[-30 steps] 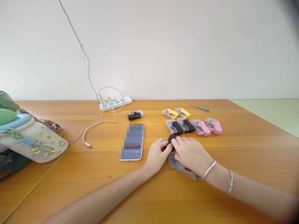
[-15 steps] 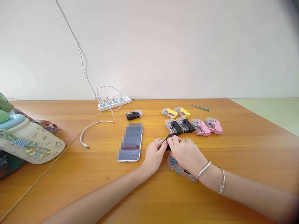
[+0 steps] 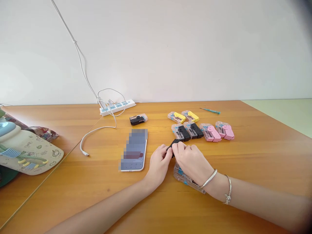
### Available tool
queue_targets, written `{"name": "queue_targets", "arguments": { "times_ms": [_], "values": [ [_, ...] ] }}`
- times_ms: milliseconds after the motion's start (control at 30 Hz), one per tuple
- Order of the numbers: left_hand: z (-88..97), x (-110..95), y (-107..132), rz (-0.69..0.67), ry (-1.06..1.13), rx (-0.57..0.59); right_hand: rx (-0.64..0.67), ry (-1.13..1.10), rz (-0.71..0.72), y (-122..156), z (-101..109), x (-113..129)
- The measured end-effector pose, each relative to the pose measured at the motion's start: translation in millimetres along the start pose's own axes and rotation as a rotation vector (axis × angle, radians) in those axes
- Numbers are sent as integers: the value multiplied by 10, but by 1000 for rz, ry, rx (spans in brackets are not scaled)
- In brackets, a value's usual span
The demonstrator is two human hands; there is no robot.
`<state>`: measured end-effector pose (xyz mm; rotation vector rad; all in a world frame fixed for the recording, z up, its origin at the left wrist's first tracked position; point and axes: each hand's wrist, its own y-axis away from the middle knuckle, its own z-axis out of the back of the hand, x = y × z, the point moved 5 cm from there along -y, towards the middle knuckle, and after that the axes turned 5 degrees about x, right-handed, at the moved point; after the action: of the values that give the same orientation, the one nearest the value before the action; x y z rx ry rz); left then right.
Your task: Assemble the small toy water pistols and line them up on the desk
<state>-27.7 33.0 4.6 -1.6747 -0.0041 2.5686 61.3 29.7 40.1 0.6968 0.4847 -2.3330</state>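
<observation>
My left hand and my right hand meet at the middle of the wooden table, both pinching a small black plastic device. Most of the device is hidden by my fingers, and only its upper left end shows. Under my right hand lies a clear plastic case with blue parts inside, and its lid or other half is not visible. My right palm is just above it, and I cannot tell whether they touch. A bangle and a charm bracelet circle my right wrist.
Several clear cases holding yellow, black and pink devices lie in rows just beyond my hands. A blurred phone lies to their left, with another black device in a case beyond it. Farther back are a teal screwdriver and a white power strip.
My hands have shifted slightly left and turned the black device, so less of it shows. The whole view has also tilted a little as my head moved.
</observation>
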Motion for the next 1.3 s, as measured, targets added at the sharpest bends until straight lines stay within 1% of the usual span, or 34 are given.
{"name": "queue_targets", "arguments": {
  "times_ms": [167,267,467,600,700,733,800,867,967,1067,1200,1300],
  "values": [
    [2,1,4,-3,-24,-25,-47,-13,-10,2,3,26],
    [2,5,0,-11,-30,-35,-68,-45,-8,-17,0,-1],
    [-11,10,-6,-39,-24,-27,-112,-173,28,-73,14,-120],
    [-21,-13,6,-54,-36,-1,-139,-264,37,-53,-6,-256],
    [-20,-45,21,-66,-48,15,-153,-368,38,20,-91,-413],
    [-20,-56,25,-70,-52,20,-165,-457,35,53,-132,-472],
    [-25,-73,32,-78,-57,32,-177,-582,21,119,-237,-568],
    [-35,-84,35,-87,-57,49,-172,-658,14,175,-358,-618],
    [-56,-83,33,-90,-57,75,-162,-721,28,222,-515,-615],
    [-72,-81,31,-96,-56,96,-162,-742,82,225,-607,-569],
    [-87,-99,35,-125,-54,129,-162,-731,108,214,-651,-540],
    [-87,-109,40,-140,-59,134,-188,-763,99,235,-609,-537]
  ]
}}
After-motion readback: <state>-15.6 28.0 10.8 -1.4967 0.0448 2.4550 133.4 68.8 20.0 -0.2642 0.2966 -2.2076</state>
